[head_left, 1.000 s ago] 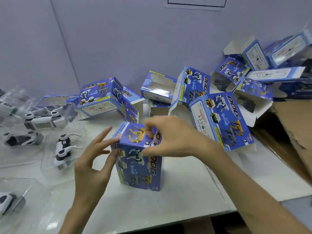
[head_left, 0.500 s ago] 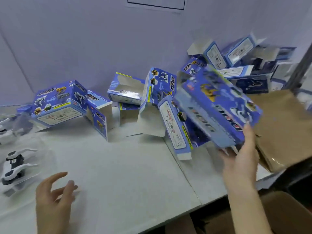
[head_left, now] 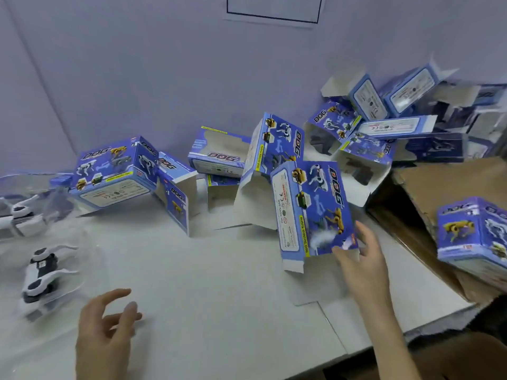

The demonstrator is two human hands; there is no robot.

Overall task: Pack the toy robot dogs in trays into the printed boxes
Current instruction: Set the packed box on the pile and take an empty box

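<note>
My right hand (head_left: 362, 264) reaches the lower corner of an empty blue printed box (head_left: 310, 207) that leans upright among the other boxes. Thumb and fingers are spread on either side of that corner, and no firm grip shows. My left hand (head_left: 104, 330) hovers over the white table (head_left: 208, 292) at the lower left, fingers loosely spread and holding nothing. A white and black toy robot dog in a clear tray (head_left: 41, 272) lies at the left. A closed printed box (head_left: 474, 234) sits on the brown carton (head_left: 439, 182) at the far right.
Several empty printed boxes with open flaps are heaped along the back wall, among them a box on its side (head_left: 115, 171) and a pile at the back right (head_left: 384, 116). More trays with dogs (head_left: 19, 215) lie at the left edge.
My right hand carried the closed box to the right, left it on the brown carton, and came back to an empty box. My left hand stayed low over the table.
</note>
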